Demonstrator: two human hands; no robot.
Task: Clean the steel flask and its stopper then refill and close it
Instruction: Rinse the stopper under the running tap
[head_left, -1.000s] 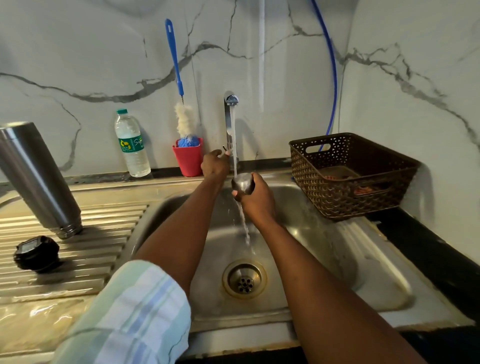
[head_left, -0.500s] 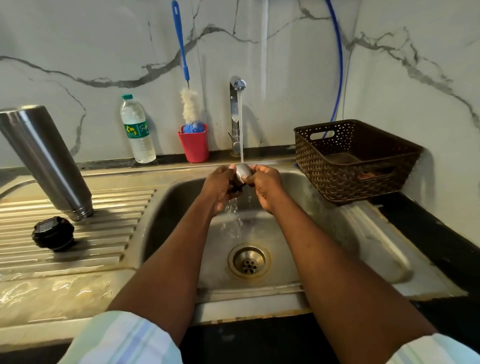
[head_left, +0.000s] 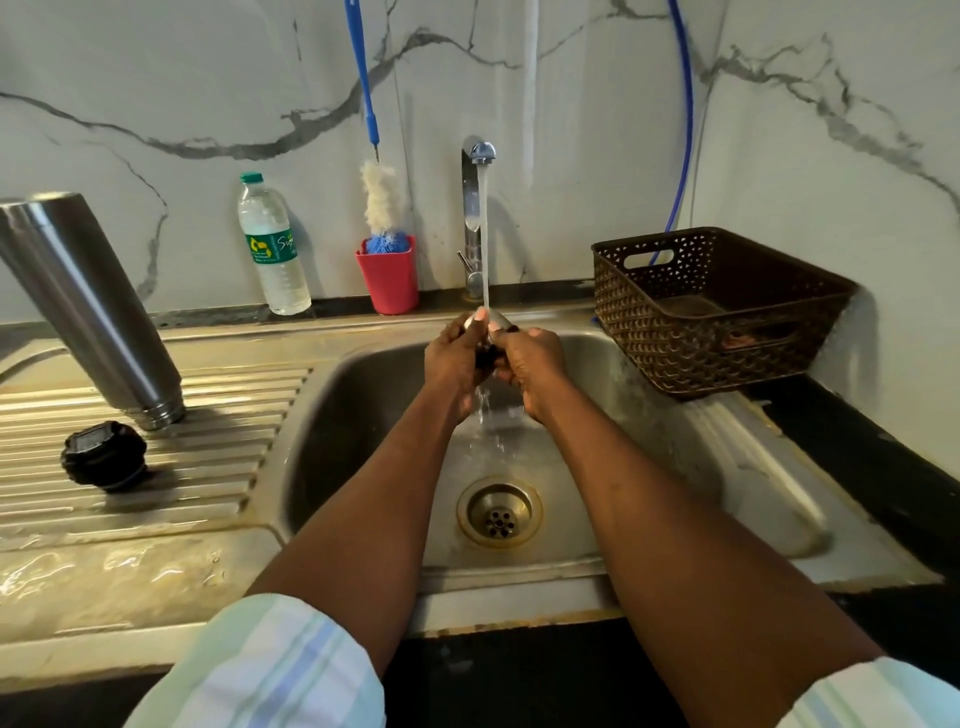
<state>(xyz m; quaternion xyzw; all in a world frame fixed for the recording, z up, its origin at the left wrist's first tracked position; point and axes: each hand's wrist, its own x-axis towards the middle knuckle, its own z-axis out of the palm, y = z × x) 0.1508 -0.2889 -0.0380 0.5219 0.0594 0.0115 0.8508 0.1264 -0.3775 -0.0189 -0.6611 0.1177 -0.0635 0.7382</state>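
The steel flask (head_left: 88, 306) stands upside down on the ribbed drainboard at the left, mouth down. A black stopper (head_left: 104, 455) lies just in front of it. Over the sink basin (head_left: 649, 415), my left hand (head_left: 454, 358) and my right hand (head_left: 530, 366) together grip a small steel cap (head_left: 496, 325) with a dark underside, held under the running stream from the tap (head_left: 478, 208). Water spills off it toward the drain (head_left: 500, 512). My fingers hide most of the cap.
A red cup (head_left: 388, 278) with a blue-handled bottle brush (head_left: 376, 202) and a plastic water bottle (head_left: 272, 249) stand at the back ledge. A brown woven basket (head_left: 717, 312) sits at the sink's right edge. A blue hose (head_left: 687, 130) hangs on the wall.
My left hand came off the tap lever and joined my right hand on the steel cap under the stream. The view has tilted slightly downward.
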